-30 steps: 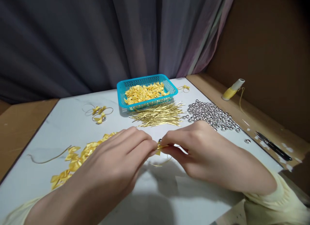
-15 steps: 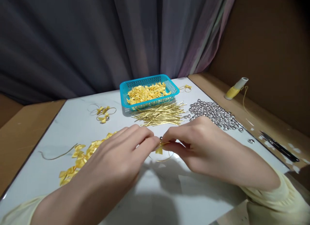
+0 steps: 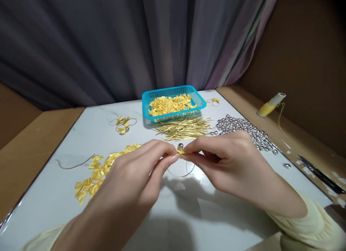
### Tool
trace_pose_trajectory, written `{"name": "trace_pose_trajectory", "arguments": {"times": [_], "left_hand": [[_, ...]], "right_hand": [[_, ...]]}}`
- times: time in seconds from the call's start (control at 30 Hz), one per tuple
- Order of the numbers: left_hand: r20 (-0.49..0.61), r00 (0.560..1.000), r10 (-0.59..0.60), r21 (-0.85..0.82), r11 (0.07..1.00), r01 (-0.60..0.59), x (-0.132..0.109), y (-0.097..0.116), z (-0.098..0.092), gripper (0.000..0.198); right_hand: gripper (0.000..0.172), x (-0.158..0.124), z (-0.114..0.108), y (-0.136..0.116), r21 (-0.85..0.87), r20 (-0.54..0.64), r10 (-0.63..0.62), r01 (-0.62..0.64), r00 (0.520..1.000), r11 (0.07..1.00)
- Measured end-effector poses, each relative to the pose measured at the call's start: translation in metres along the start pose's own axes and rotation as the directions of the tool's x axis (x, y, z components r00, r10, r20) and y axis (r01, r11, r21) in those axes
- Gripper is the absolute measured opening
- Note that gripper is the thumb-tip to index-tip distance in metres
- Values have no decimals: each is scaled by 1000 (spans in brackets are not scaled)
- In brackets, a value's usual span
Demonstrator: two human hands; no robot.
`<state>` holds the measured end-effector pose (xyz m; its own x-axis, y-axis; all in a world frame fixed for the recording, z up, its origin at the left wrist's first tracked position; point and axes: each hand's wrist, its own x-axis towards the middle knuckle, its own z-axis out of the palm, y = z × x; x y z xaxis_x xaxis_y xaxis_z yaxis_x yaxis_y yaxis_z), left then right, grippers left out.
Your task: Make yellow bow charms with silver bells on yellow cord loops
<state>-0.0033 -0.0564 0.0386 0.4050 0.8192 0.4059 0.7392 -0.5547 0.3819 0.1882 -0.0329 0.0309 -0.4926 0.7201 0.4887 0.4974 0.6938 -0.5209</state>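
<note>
My left hand (image 3: 140, 171) and my right hand (image 3: 224, 161) meet above the middle of the white board. Both pinch a small yellow ribbon bow (image 3: 180, 152) between thumb and forefinger, mostly covered by the fingertips. A silver bell-like bead (image 3: 180, 146) sticks up just behind the bow. Below the fingers hangs a thin looped cord (image 3: 181, 176). Left of my left hand lies a pile of yellow ribbon bows (image 3: 104, 166), partly hidden by my wrist. Beyond my right hand is a heap of silver beads (image 3: 243, 130).
A blue basket (image 3: 146, 108) holds yellow bows at the back, with gold twist ties (image 3: 185, 128) before it. Finished-looking looped pieces (image 3: 123, 124) lie left. On the right are black-handled snips (image 3: 321, 173) and a yellow thread spool (image 3: 270, 105). A dark curtain (image 3: 113, 45) hangs behind.
The bead now stands higher above the pinched bow, and the fingertips cover more of the ribbon. My fingers have drawn closer together. The whole view has shifted slightly, moving the scene rightward.
</note>
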Motion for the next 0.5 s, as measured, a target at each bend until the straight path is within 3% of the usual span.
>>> {"name": "trace_pose_trajectory", "arguments": {"times": [0.17, 0.4, 0.5], "left_hand": [[58, 998, 5, -32, 999, -4, 3, 0, 0, 15], [73, 994, 79, -28, 997, -77, 4, 2, -6, 18], [68, 993, 92, -31, 995, -90, 5, 1, -9, 19]], "right_hand": [[12, 5, -3, 0, 65, 44, 30, -33, 999, 997], [7, 18, -10, 3, 293, 232, 195, -260, 953, 920], [7, 19, -9, 4, 376, 260, 224, -312, 939, 872]]}}
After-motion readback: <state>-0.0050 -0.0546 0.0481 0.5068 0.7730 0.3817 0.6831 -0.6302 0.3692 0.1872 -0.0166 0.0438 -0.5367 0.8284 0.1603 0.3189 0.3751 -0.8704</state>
